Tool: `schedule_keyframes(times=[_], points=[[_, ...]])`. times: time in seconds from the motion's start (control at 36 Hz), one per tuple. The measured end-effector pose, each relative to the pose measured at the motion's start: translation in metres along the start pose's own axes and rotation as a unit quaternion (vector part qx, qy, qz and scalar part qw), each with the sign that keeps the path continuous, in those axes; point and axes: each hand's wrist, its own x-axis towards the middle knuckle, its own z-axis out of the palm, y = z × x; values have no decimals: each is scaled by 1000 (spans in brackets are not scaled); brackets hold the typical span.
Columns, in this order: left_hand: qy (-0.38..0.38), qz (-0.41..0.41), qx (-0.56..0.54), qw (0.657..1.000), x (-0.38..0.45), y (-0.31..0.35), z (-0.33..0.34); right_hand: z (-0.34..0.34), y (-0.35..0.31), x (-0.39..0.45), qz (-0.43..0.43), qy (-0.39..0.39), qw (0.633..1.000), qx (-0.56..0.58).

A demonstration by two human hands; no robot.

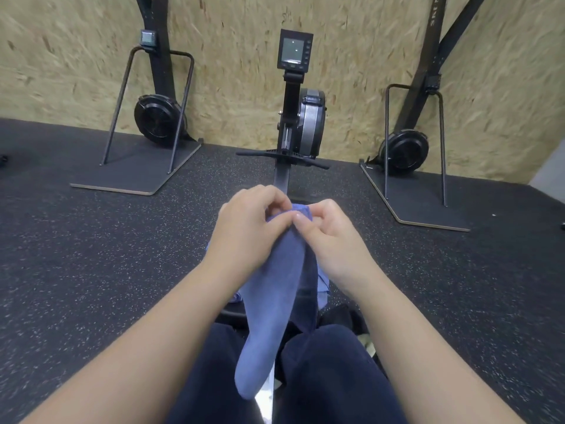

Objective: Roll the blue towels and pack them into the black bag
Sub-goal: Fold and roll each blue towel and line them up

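A blue towel (269, 307) hangs down between the person's knees (330, 362), its lower end over the rowing machine's rail (264, 399). Both hands meet at its top edge: the left hand (247, 221) and the right hand (327, 237) each pinch the cloth with curled fingers. More blue cloth (322, 281) lies just behind. Beyond, on the speckled floor (91, 255), the rower's flywheel and monitor (295, 50) stand against a chipboard wall (229, 41), a ski trainer (159, 117) at either side.

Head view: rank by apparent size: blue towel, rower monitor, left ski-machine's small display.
1. Blue towel, though it is closest to the camera, so its lead is partly nearness.
2. Rower monitor.
3. Small display.
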Motion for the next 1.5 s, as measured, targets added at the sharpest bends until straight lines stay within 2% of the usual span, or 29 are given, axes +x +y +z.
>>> schedule_keyframes(times=[0.14,0.22,0.31,0.39,0.47,0.53,0.58,0.64,0.69,0.78,0.92,1.11,1.19,1.28,1.33,1.36,1.42,1.5], points=[[-61,41,-14,997,-1,-11,-10,-13,6,4,-38,49,998,3],[-123,42,23,991,-4,-26,-17,-24,7,7,-41,77,996,13],[-170,15,81,982,-6,-40,-22,-32,8,7,-37,66,997,14],[-211,23,164,963,-4,-47,-26,-39,10,7,-33,63,997,24],[-206,46,191,959,0,-52,-31,-45,13,6,-33,61,998,3],[-187,69,181,963,3,-52,-37,-51,16,6,-39,80,991,-101],[-158,94,159,970,8,-50,-40,-57,19,10,-70,122,952,-272],[-144,111,114,977,10,-40,-39,-59,21,12,-99,178,916,-346],[-142,125,57,980,11,-28,-35,-54,20,11,-91,205,923,-312],[-146,124,10,981,12,-23,-30,-44,18,11,-27,183,940,-287],[-141,31,-4,989,6,-39,-23,-34,26,16,85,129,975,-160],[-129,-53,34,990,1,-73,-11,-22,61,30,87,105,985,-110],[-127,-66,43,989,2,-80,-8,-23,73,32,89,85,975,-185],[-86,-45,65,993,3,-83,-5,-25,79,33,13,135,963,-234],[-44,-31,122,991,2,-88,-1,-27,88,36,-20,152,952,-264],[-44,-34,163,985,2,-92,3,-28,95,39,-9,138,941,-309],[-106,-65,228,966,-2,-105,14,-28,115,42,65,88,924,-367],[-153,-104,179,966,-13,-122,31,-29,137,42,104,95,929,-342]])
